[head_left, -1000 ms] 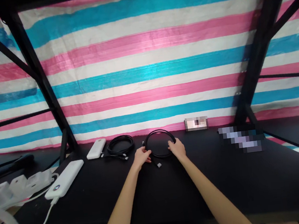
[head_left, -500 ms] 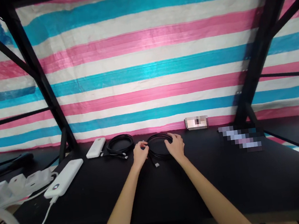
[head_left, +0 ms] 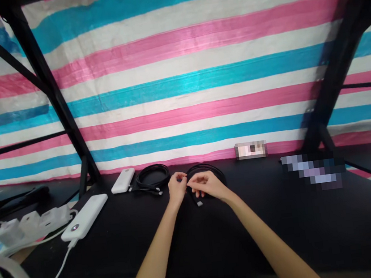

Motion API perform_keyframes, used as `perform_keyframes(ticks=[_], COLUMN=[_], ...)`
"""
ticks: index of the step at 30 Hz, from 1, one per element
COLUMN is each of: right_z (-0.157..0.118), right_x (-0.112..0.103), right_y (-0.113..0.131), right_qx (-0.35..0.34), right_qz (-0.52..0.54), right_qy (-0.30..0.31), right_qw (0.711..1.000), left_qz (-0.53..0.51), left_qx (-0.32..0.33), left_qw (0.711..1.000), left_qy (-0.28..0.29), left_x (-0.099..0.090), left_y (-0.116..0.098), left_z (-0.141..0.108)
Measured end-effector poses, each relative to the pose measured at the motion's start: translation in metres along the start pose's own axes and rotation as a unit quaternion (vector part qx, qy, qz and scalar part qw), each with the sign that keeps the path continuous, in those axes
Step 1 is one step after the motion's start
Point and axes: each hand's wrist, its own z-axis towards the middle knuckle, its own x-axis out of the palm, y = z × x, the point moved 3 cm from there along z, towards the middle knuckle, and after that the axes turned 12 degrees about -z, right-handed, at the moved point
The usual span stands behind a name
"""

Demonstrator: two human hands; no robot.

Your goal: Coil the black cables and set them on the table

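Note:
A coiled black cable (head_left: pixel 220 167) lies on the black table, with its silver-grey connector (head_left: pixel 199 203) sticking out toward me. At the coil's left side, my left hand (head_left: pixel 177 188) pinches the cable between thumb and fingers. My right hand (head_left: pixel 209 184) reaches across the coil, its thumb and forefinger closed close beside the left fingertips. Whatever sits in that right pinch is too small to make out. Part of the coil is hidden beneath the right hand.
Left of my hands lies another coiled black cable (head_left: pixel 152 175). Beyond it are a white power bank (head_left: pixel 123 181) and a larger one (head_left: pixel 86 216) with a white cord. A power strip (head_left: pixel 34 226) with plugs sits far left. Blurred items (head_left: pixel 250 150) lie right, near the striped sheet (head_left: pixel 179 85).
My right hand has left the coil's right side and moved left, its fingers now closed beside my left hand. The left hand stays at the coil. The view has shifted slightly.

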Motion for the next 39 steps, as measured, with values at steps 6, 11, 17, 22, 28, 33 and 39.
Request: perform_keyframes(ticks=[6, 11, 17, 22, 28, 33, 39], right_z=[-0.018, -0.027, -0.017, -0.008, -0.007, -0.005, -0.004], right_x=[0.014, 0.028, 0.03, 0.016, 0.02, 0.019, 0.017], right_y=[0.011, 0.007, -0.004, -0.007, -0.012, -0.016, -0.019], right_qx=[0.058, 0.1, 0.077, 0.054, 0.064, 0.069, 0.071], right_qz=[0.065, 0.033, 0.034, 0.023, 0.012, 0.024, 0.03], right_qy=[0.309, 0.426, 0.357, 0.216, 0.215, 0.209, 0.196], right_qw=[0.947, 0.899, 0.93, 0.975, 0.974, 0.975, 0.978], left_qz=[-0.003, -0.005, 0.066, 0.273, 0.451, 0.496, 0.466], left_qx=[0.0, -0.018, 0.004, 0.1, 0.092, 0.047, 0.078], left_qw=[1.0, 1.0, 0.998, 0.957, 0.883, 0.862, 0.874], left_qy=[0.0, -0.001, 0.011, -0.026, -0.091, -0.097, -0.114], left_x=[0.002, 0.003, 0.002, -0.002, -0.026, -0.048, -0.057], left_y=[-0.002, 0.0, -0.002, -0.004, 0.007, 0.011, 0.008], left_z=[-0.002, -0.004, -0.003, -0.009, -0.001, 0.013, 0.022])
